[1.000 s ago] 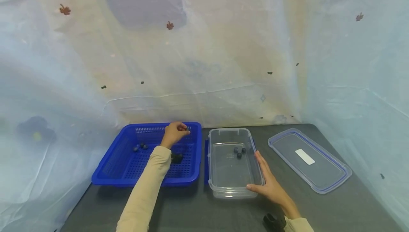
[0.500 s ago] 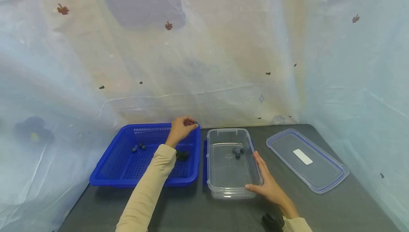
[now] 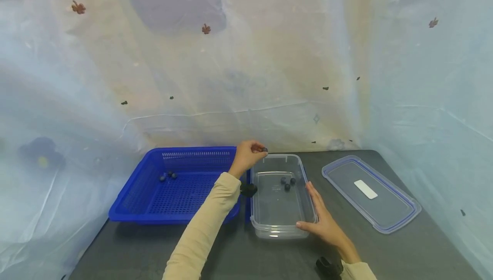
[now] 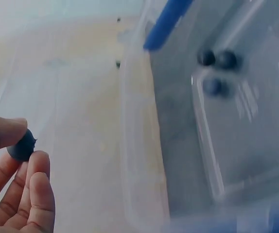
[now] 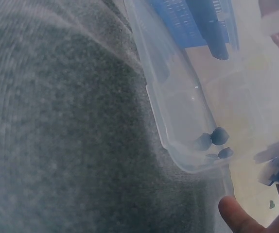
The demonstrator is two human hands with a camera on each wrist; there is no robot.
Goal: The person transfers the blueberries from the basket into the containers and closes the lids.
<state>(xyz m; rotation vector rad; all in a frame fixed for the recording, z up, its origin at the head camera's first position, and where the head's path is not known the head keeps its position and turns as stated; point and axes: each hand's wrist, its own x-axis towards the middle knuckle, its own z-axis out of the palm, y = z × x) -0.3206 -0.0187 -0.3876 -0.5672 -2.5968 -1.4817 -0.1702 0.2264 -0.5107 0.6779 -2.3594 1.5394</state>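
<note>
My left hand (image 3: 247, 158) pinches a blueberry (image 4: 22, 146) between thumb and fingertips, above the far left corner of a clear plastic container (image 3: 283, 211). Three blueberries (image 3: 287, 187) lie on the container's floor and also show in the left wrist view. My right hand (image 3: 327, 224) rests against the container's right side with fingers extended; its thumb (image 5: 239, 216) is near the front right corner in the head view. To the left, a blue perforated basket (image 3: 131, 205) holds three more blueberries (image 3: 170, 174).
A clear lid (image 3: 385, 211) with a blue seal and a white label lies on the dark grey table (image 3: 277, 258) at the right. Behind the table hangs a patterned plastic sheet (image 3: 246, 78). The basket stands close to the container's left side.
My left hand has carried the blueberry rightward, from over the basket to the container's far left corner. The right hand, container and lid stay put.
</note>
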